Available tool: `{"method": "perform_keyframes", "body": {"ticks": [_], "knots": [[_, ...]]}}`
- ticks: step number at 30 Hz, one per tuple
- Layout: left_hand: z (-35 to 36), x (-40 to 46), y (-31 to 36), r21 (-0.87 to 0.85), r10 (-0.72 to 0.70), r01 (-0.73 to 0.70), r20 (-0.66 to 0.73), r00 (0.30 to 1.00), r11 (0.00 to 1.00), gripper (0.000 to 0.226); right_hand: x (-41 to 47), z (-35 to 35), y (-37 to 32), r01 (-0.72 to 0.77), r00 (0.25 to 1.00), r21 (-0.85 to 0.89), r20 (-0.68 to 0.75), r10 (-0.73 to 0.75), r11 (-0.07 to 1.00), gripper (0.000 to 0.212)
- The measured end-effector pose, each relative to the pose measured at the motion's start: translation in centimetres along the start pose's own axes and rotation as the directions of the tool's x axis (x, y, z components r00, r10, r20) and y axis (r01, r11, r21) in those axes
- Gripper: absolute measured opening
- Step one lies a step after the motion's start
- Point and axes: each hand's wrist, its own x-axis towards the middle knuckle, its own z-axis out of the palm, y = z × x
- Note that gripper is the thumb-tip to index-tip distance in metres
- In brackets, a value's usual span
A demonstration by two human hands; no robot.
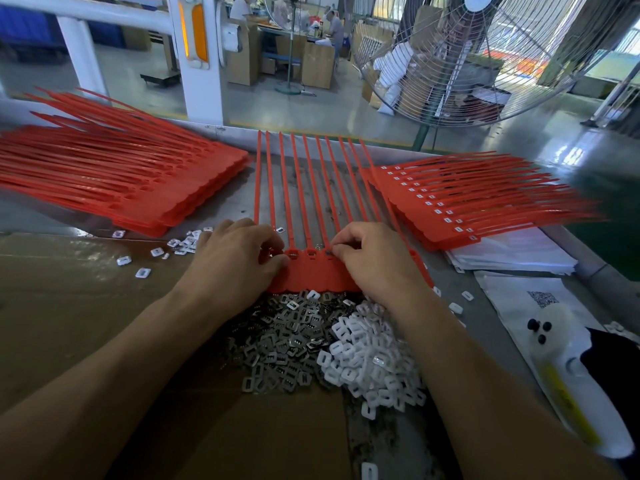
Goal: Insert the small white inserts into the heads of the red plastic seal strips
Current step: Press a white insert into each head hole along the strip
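A joined row of red seal strips (313, 275) lies in front of me, tails pointing away. My left hand (232, 261) rests on the row's left heads, with its fingers curled and fingertips pressing at a head. My right hand (374, 261) sits on the right heads and pinches a small piece at a head pocket; the piece is mostly hidden. Just below the row lie a heap of white inserts (370, 362) and a heap of grey metal clips (284, 344).
A stack of red strips with empty heads (114, 178) lies at the left. At the right, a stack of red strips with white inserts in their heads (478, 199) lies on white sheets (512, 251). Loose inserts (180, 244) are scattered on the left. A big fan (485, 57) stands behind the table.
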Motion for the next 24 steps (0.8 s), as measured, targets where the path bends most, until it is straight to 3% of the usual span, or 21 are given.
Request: {"method": "perform_keyframes", "body": {"ticks": [24], "knots": [[-0.09,-0.09,-0.15,-0.008,0.004,-0.004,0.026,1.0,1.0,0.025,-0.52,-0.15,0.0,0.004,1.0,-0.041,0.0,-0.004,0.999,0.007]]}}
